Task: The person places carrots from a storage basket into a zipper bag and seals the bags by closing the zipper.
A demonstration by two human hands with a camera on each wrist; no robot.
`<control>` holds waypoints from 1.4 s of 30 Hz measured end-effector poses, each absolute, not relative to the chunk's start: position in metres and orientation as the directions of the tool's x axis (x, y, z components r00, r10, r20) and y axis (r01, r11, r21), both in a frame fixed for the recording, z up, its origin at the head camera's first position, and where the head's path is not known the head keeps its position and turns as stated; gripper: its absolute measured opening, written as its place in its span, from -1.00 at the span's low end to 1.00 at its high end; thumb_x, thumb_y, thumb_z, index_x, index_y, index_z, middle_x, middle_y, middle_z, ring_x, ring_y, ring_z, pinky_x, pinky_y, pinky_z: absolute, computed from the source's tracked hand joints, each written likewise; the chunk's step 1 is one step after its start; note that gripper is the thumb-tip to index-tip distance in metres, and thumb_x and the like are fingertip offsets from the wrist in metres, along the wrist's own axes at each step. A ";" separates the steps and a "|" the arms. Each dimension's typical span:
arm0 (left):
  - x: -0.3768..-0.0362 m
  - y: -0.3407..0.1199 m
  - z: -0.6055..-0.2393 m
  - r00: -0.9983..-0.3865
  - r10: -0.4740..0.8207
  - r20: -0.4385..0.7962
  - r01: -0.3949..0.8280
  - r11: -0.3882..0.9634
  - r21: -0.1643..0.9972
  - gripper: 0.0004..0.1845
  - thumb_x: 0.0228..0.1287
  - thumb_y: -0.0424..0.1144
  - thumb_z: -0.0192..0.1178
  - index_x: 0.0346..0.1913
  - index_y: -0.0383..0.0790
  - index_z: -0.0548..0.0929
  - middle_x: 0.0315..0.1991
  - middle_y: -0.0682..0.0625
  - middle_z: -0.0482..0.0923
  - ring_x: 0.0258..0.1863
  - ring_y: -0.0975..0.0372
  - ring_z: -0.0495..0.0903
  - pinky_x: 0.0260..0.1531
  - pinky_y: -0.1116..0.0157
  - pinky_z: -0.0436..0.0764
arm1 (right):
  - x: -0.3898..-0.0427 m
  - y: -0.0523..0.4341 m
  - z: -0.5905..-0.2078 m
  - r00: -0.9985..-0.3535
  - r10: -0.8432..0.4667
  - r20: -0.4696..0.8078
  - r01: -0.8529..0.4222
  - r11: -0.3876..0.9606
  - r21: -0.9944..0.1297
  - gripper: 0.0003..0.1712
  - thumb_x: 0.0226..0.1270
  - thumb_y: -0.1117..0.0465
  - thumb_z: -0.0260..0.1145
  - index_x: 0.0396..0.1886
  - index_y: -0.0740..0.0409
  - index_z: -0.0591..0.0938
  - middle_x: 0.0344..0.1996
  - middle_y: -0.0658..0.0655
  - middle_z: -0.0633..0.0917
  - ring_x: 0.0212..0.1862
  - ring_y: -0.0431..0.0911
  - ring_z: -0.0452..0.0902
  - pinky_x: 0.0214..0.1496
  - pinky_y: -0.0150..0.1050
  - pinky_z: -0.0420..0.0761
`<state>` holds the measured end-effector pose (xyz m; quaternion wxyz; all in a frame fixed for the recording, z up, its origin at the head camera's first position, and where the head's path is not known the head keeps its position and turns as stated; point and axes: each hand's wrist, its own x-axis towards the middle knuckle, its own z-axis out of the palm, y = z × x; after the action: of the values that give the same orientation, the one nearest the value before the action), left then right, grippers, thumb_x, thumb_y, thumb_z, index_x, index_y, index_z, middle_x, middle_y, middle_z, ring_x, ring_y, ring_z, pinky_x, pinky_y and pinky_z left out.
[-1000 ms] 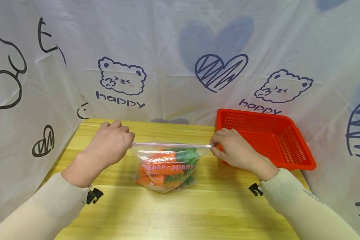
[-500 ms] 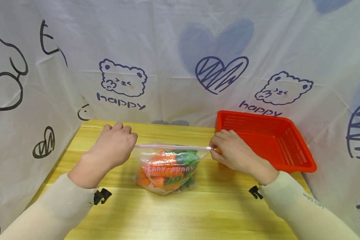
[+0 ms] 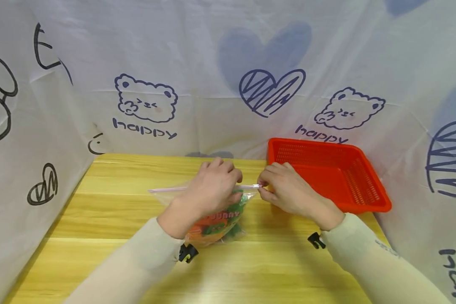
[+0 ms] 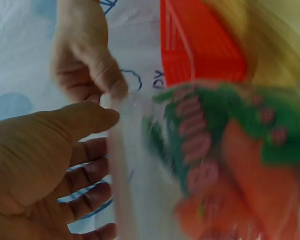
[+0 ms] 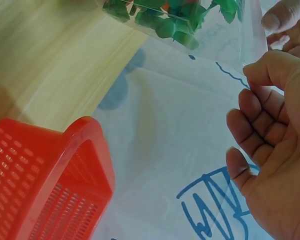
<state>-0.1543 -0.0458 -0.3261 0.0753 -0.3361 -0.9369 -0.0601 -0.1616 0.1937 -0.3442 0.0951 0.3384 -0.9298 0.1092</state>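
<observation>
Left hand (image 3: pixel 213 185) now nearer right hand (image 3: pixel 285 190), seemingly pinching one bag (image 3: pixel 216 223).

"happy" on backdrop sheet (image 3: pixel 144 128); "BUNNY" on bag (image 3: pixel 228 215).

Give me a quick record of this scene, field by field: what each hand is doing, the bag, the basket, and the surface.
Left hand: pinches the zip strip near the bag's right end
Right hand: pinches the strip's right end
Bag: clear, orange and green contents, standing on the table
Basket: red, right of the bag
Table: yellow wood
</observation>
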 end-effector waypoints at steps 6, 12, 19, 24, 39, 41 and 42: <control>-0.160 -0.025 -0.334 -0.765 0.619 0.179 0.642 0.756 0.128 -0.72 0.39 0.06 0.37 0.00 0.00 0.77 -0.06 0.07 0.67 0.00 0.09 0.52 0.06 0.02 0.56 | -0.163 0.194 -0.344 -0.770 -0.596 0.229 -0.634 0.754 -0.170 -0.91 0.34 0.19 0.46 -0.27 0.06 0.69 -0.34 -0.04 0.65 -0.22 -0.09 0.47 -0.10 -0.17 0.34; -0.163 -0.017 -0.340 -0.750 0.618 0.235 0.657 0.739 0.153 -0.79 0.44 0.02 0.33 -0.09 -0.01 0.79 -0.13 0.09 0.69 -0.09 0.10 0.53 -0.03 0.04 0.57 | -0.163 0.194 -0.345 -0.766 -0.599 0.233 -0.640 0.747 -0.182 -0.92 0.34 0.20 0.45 -0.28 0.06 0.69 -0.32 -0.03 0.67 -0.19 -0.08 0.50 -0.08 -0.16 0.35; -0.164 -0.015 -0.343 -0.749 0.614 0.249 0.657 0.738 0.154 -0.80 0.49 0.02 0.28 -0.14 0.01 0.79 -0.19 0.12 0.71 -0.13 0.14 0.51 -0.06 0.08 0.56 | -0.161 0.195 -0.346 -0.769 -0.600 0.221 -0.638 0.740 -0.213 -0.92 0.35 0.20 0.47 -0.26 0.05 0.70 -0.30 -0.04 0.68 -0.17 -0.07 0.51 -0.05 -0.15 0.36; -0.166 -0.015 -0.343 -0.755 0.611 0.237 0.653 0.732 0.193 -0.82 0.46 0.03 0.32 -0.14 0.04 0.79 -0.17 0.16 0.72 -0.14 0.18 0.50 -0.04 0.08 0.55 | -0.161 0.198 -0.347 -0.763 -0.606 0.228 -0.647 0.726 -0.234 -0.92 0.35 0.20 0.48 -0.26 0.05 0.71 -0.30 -0.06 0.68 -0.17 -0.08 0.52 -0.04 -0.14 0.36; -0.168 -0.030 -0.346 -0.778 0.596 0.199 0.629 0.744 0.226 -0.87 0.42 -0.03 0.38 -0.12 0.05 0.80 -0.12 0.18 0.73 -0.08 0.17 0.54 0.00 0.04 0.54 | -0.163 0.202 -0.352 -0.785 -0.580 0.217 -0.619 0.741 -0.260 -0.92 0.37 0.18 0.47 -0.30 -0.01 0.70 -0.34 -0.09 0.65 -0.18 -0.10 0.49 -0.04 -0.13 0.36; -0.168 -0.034 -0.346 -0.789 0.585 0.189 0.615 0.752 0.239 -0.88 0.42 -0.04 0.38 -0.11 0.05 0.80 -0.12 0.18 0.73 -0.07 0.17 0.54 0.00 0.04 0.53 | -0.163 0.203 -0.352 -0.790 -0.575 0.213 -0.613 0.747 -0.258 -0.93 0.37 0.19 0.46 -0.29 0.00 0.70 -0.33 -0.08 0.65 -0.17 -0.10 0.49 -0.03 -0.13 0.37; -0.168 -0.035 -0.346 -0.794 0.579 0.185 0.607 0.754 0.252 -0.88 0.42 -0.05 0.37 -0.11 0.04 0.80 -0.13 0.17 0.73 -0.07 0.17 0.54 0.00 0.05 0.53 | -0.163 0.203 -0.352 -0.791 -0.573 0.213 -0.611 0.749 -0.256 -0.93 0.37 0.19 0.46 -0.29 0.00 0.70 -0.33 -0.07 0.66 -0.17 -0.10 0.49 -0.03 -0.13 0.37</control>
<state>-0.1682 -0.0354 -0.3462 0.0478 -0.3170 -0.9351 -0.1508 -0.1631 0.2030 -0.3516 0.0604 0.3174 -0.9331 0.1576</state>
